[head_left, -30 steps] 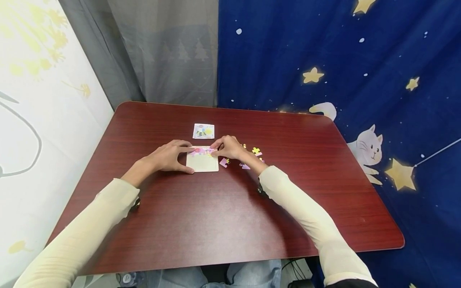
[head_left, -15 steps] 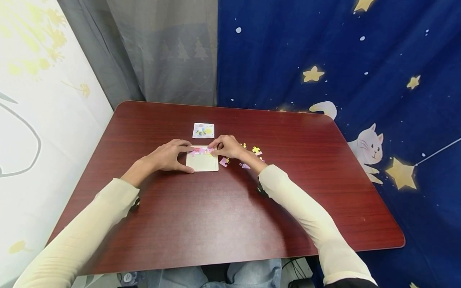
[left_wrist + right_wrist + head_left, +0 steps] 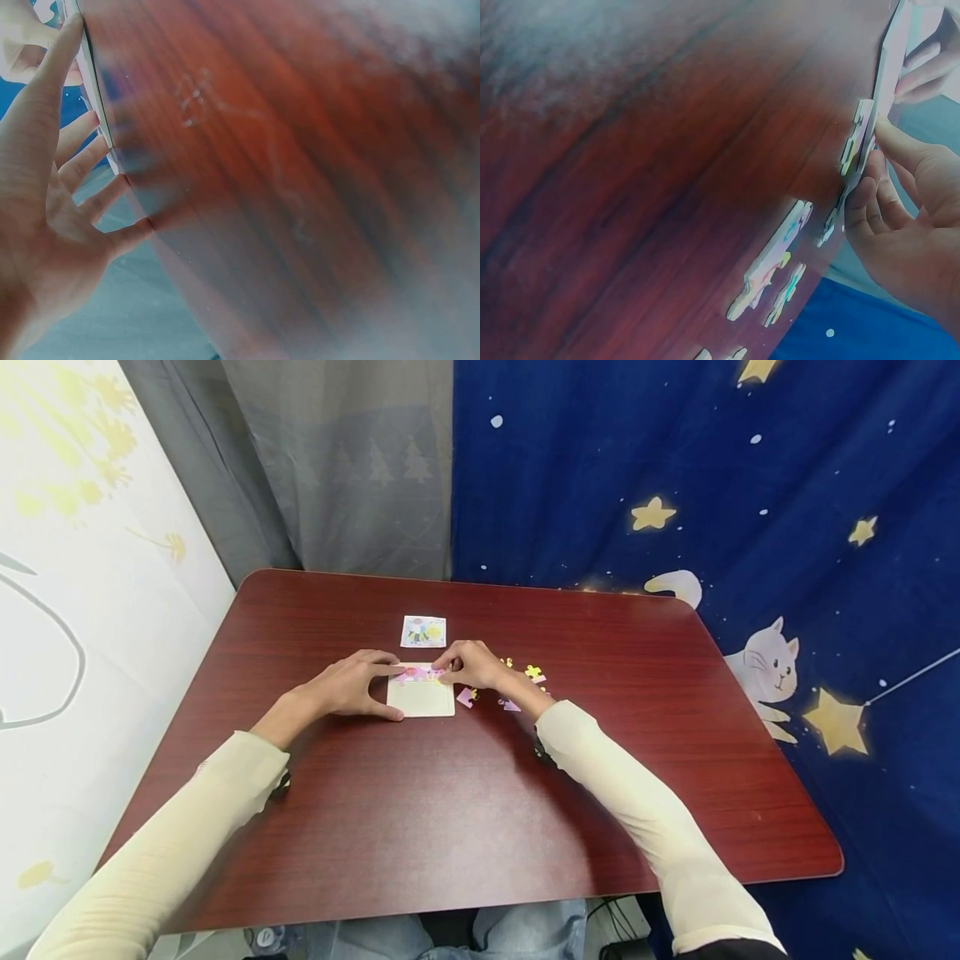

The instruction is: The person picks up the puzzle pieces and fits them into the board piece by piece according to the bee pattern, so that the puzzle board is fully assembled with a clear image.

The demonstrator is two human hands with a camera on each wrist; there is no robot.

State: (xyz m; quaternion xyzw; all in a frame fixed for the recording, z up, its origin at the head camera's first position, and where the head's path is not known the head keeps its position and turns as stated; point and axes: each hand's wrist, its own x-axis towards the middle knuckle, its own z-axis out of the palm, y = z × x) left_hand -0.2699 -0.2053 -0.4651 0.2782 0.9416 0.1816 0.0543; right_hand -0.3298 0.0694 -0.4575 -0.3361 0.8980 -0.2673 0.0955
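A pale puzzle board point(image 3: 421, 700) lies on the table, with a strip of pink puzzle pieces point(image 3: 412, 675) along its far side. My left hand point(image 3: 351, 683) steadies the board from the left, fingers spread and fairly straight. Its thumb rests at the near left corner and its index finger reaches over the pink strip. At the far right corner my right hand point(image 3: 476, 666) pinches a pink puzzle piece point(image 3: 436, 675) between thumb and index finger, down at the board. In the right wrist view the other fingers point(image 3: 866, 199) curl beside the board's edge; the fingers partly hide the piece.
Just right of the board lies a loose pink and yellow piece point(image 3: 467, 697). Several more loose pieces point(image 3: 534, 674) are scattered behind and beside the right wrist. A picture card point(image 3: 423, 632) with a bee on it lies beyond the board on the reddish-brown table point(image 3: 420, 827).
The right index finger has shifted slightly to the left at the board's far right corner. The left hand and the board stay where they were.
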